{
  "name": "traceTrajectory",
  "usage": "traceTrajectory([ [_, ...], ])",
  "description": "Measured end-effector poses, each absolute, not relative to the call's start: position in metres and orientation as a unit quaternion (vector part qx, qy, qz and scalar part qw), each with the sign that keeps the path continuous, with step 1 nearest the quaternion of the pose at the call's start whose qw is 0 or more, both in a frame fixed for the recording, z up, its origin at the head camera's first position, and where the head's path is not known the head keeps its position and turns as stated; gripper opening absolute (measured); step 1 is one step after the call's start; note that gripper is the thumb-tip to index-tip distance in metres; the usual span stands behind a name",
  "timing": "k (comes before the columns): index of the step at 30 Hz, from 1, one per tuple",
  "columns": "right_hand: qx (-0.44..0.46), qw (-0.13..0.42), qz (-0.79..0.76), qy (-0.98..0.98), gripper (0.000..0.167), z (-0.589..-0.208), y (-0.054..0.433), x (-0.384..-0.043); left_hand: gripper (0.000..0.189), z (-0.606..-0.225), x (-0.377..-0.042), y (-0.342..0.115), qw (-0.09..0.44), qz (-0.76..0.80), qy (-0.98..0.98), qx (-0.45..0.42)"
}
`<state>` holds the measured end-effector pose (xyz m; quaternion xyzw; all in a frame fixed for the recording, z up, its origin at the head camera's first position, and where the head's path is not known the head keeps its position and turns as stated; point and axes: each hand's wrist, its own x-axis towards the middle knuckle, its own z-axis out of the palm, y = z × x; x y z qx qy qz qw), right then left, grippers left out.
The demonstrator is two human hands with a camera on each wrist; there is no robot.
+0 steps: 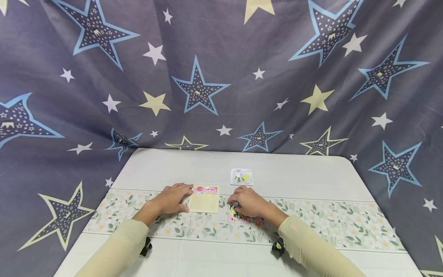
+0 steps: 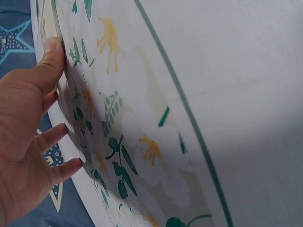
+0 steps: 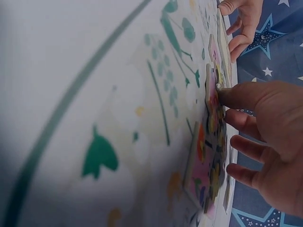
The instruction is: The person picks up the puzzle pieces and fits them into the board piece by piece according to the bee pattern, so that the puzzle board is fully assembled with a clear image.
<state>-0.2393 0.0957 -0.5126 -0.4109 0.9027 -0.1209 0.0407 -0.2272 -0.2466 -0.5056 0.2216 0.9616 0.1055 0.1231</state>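
Head view: nearest you, the white tabletop (image 1: 207, 261) stretches between your sleeves (image 1: 114, 246), which the frame's bottom edge cuts off. On the floral strip (image 1: 328, 219), your right hand (image 1: 248, 202) covers most of the picture pieces (image 1: 231, 218); its fingers touch them, though whether they pinch one I cannot tell. Across a gap to the left, your spread left hand (image 1: 173, 199) touches the left edge of a cream board (image 1: 204, 204). Beyond, a bee card (image 1: 241, 177), its small print unreadable, lies well short of the tabletop's far edge and the starry curtain (image 1: 221, 57).
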Motion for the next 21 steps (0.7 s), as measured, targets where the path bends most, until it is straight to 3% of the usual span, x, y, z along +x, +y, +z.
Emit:
traceTrajectory([
  [21,-0.423,-0.008,-0.152,0.893,0.026,-0.507,0.08,-0.246,0.073,-0.507,-0.226,-0.249,0.114,0.106,0.96,0.234],
])
